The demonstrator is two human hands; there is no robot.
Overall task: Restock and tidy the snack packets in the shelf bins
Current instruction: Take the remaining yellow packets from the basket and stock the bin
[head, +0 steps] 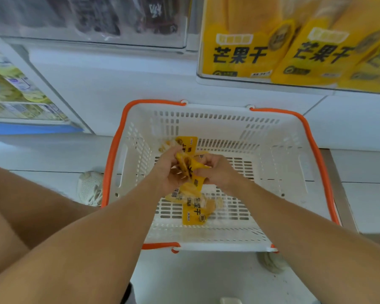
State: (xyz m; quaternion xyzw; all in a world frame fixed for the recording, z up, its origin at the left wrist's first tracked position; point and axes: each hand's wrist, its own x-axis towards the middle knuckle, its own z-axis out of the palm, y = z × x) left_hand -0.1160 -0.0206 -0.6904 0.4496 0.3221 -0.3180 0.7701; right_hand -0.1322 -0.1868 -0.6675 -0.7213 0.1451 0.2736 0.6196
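Dried-mango packets over shopping basket
Left hand (pixel 167 172) and right hand (pixel 215 170) fingers clamp yellow packets (pixel 190 165); basket (pixel 294 154) at 12 o'clock.

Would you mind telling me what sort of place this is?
Probably a snack shop aisle: clear shelf bins stocked with yellow mango packets, and a white shopping basket on the floor holding more packets.

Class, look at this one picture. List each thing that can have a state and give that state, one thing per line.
Left hand: grips yellow mango packets.
Right hand: grips the same packets.
Held mango packets: bunched, lifted over the basket.
Loose mango packet: lying flat on the basket floor.
White basket: on the floor, orange handles folded down, nearly empty.
Mango shelf bin: stocked with packets.
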